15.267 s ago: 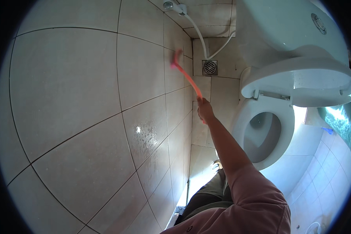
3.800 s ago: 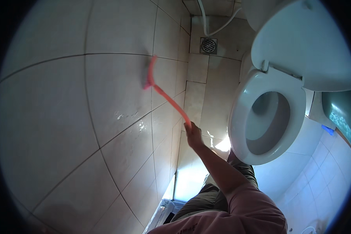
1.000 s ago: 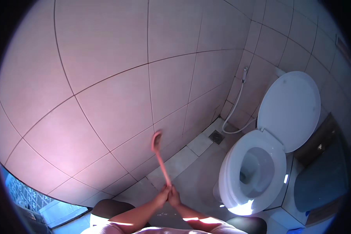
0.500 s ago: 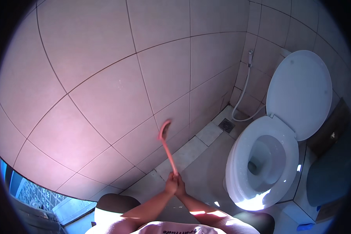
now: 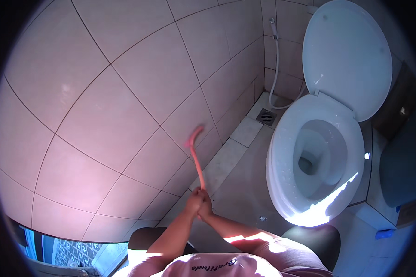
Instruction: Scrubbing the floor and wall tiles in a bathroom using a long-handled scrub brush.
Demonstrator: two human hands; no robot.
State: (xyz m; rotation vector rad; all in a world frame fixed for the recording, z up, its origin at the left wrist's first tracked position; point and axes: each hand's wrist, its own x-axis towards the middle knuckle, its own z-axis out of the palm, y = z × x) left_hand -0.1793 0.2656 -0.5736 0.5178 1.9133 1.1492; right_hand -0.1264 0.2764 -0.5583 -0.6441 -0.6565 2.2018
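Scrubbing wall tile [image 5: 138, 115] low down with pink brush [image 5: 195, 152]; that looks like step in hand. Left hand [image 5: 194, 202] and right hand [image 5: 205, 208] pressed together, both wrapped round handle end. Brush head up and ahead of hands, seemingly touching tile, though blur makes contact hard to confirm. Toilet [image 5: 316, 161] to right of hands, lid raised. Floor drain [image 5: 266, 117] beyond hands. Next stroke calls for steady pressure, firm two-handed hold.
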